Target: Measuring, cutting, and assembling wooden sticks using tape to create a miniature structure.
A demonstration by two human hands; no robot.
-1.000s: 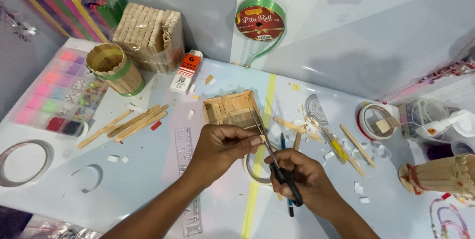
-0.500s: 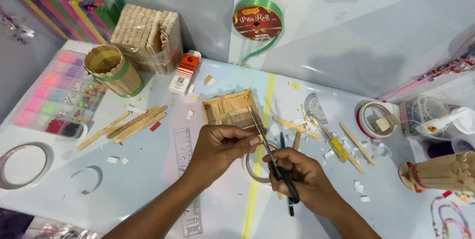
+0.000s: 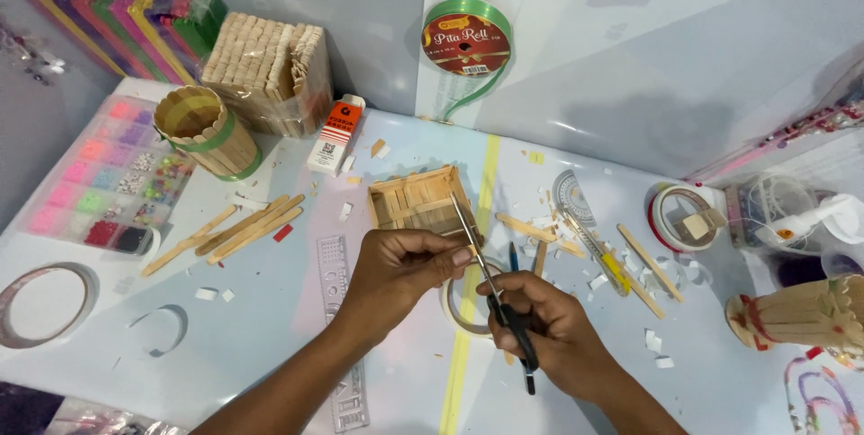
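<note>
Now, far out at my nine o'clock lies a tape ring [image 3: 36, 302] flat on the surface [image 3: 270, 345], and above it, toward ten o'clock, a clear bead box [image 3: 99, 192] with pink and red compartments. Past that, at eleven o'clock, a round stick cup [image 3: 202, 134] with a green band stands upright, just beside a wrapped bundle of sticks [image 3: 270, 71]. Loose wooden sticks [image 3: 234, 233] lie scattered between the cup and my left hand [image 3: 396, 273], and a clear ruler [image 3: 337, 309] runs under my left forearm.

My left hand's grip is closed, thumb and fingers pinched together near the tip of the scissors; what it pinches is too small to tell. At twelve o'clock from it, almost touching my knuckles, sits the small stick tray [image 3: 421, 201], open side up.

My right hand [image 3: 544, 331] is curled tight around the black handles of the scissors [image 3: 490, 287], whose blades look nearly together and point up toward eleven o'clock over the tray's right edge. A tape roll [image 3: 461, 309] lies flat beneath both hands.

Farther right, at two o'clock, a white tape roll [image 3: 679, 219] holds a small wood block, and at three o'clock a stick lantern [image 3: 792, 313] lies tilted.
</note>
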